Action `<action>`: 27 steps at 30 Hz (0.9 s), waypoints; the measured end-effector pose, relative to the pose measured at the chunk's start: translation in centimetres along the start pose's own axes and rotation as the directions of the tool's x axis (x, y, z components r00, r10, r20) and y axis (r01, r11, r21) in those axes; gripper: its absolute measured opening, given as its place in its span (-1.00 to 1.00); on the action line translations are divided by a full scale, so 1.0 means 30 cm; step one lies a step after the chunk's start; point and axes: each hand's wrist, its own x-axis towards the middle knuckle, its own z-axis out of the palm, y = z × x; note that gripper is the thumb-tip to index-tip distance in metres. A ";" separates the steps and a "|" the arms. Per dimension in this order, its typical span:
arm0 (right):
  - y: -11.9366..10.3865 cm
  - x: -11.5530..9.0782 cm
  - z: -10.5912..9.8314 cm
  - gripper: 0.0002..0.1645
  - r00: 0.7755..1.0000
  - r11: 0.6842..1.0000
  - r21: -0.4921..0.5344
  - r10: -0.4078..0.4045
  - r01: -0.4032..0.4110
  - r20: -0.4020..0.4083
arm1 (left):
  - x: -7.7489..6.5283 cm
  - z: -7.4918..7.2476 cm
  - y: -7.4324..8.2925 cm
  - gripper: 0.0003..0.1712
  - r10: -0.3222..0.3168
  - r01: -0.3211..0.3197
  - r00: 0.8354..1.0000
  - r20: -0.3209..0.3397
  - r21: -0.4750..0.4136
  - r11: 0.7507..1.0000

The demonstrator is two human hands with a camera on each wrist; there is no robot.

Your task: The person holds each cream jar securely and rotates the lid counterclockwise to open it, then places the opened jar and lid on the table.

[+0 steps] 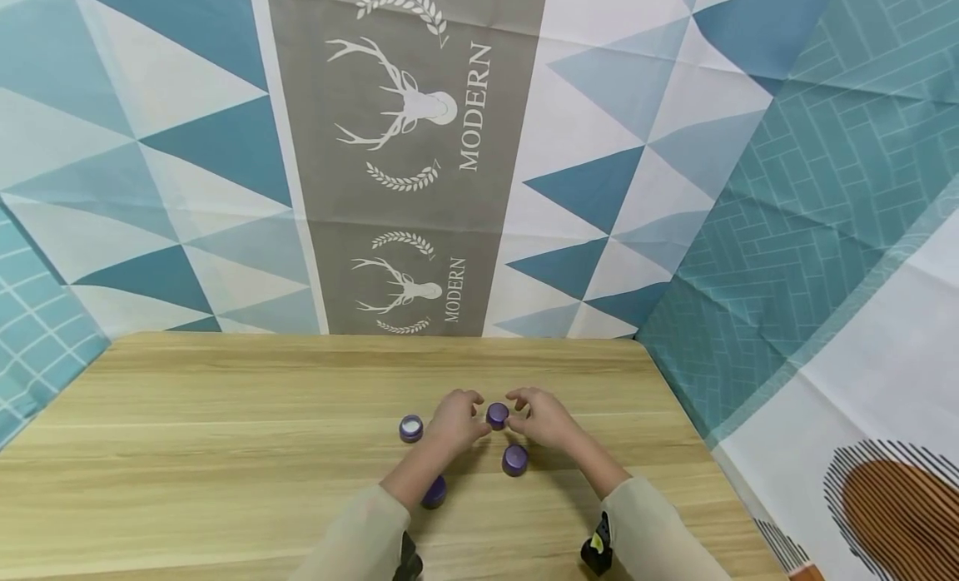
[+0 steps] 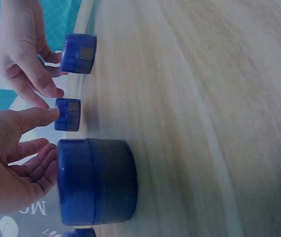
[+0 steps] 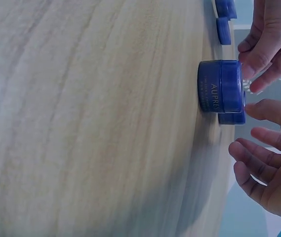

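A small purple-blue round jar (image 1: 498, 415) stands on the table between the two hands. My left hand (image 1: 454, 420) is at its left side, fingers loosely bent and spread, thumb tip right at the jar's edge. From the other side my right hand (image 1: 543, 418) reaches in, its thumb and fingers apart around the jar's right side. Just nearer stands a second jar (image 3: 219, 87) with gold lettering, below the right hand. Under the left forearm is a third jar (image 2: 97, 181), large in the left wrist view. Left of the left hand sits a round purple piece (image 1: 411, 429) with a white inside.
All of it stands on a wood-grain table (image 1: 225, 464). A patterned cloth wall (image 1: 404, 190) rises behind the back edge, and teal and white cloth (image 1: 809, 273) hangs along the right. Dark wrist devices (image 1: 597, 550) sit at both sleeves.
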 end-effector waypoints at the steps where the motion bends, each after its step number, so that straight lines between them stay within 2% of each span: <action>1: 0.002 0.001 0.002 -0.48 1.000 1.000 0.005 0.001 -0.001 0.000 | 0.003 0.003 0.000 -0.49 -0.005 0.005 1.000 0.001 0.005 1.000; 5: 0.009 0.003 0.011 -0.47 1.000 1.000 0.003 -0.001 0.001 0.000 | 0.010 0.017 -0.002 -0.50 -0.015 0.015 1.000 -0.001 0.015 1.000; 11: 0.013 0.002 0.021 -0.49 1.000 1.000 0.022 0.002 -0.002 0.002 | 0.021 0.034 -0.003 -0.51 0.013 -0.012 0.999 -0.029 0.013 1.000; 15: 0.007 0.000 0.026 -0.50 1.000 0.999 0.038 -0.004 0.004 0.003 | 0.030 0.043 -0.002 -0.51 0.007 -0.007 0.999 -0.035 0.008 1.000; 27: 0.015 0.010 0.044 -0.53 0.999 0.999 0.042 -0.032 0.033 -0.018 | 0.049 0.065 -0.007 -0.62 -0.015 0.016 1.000 -0.018 0.012 1.000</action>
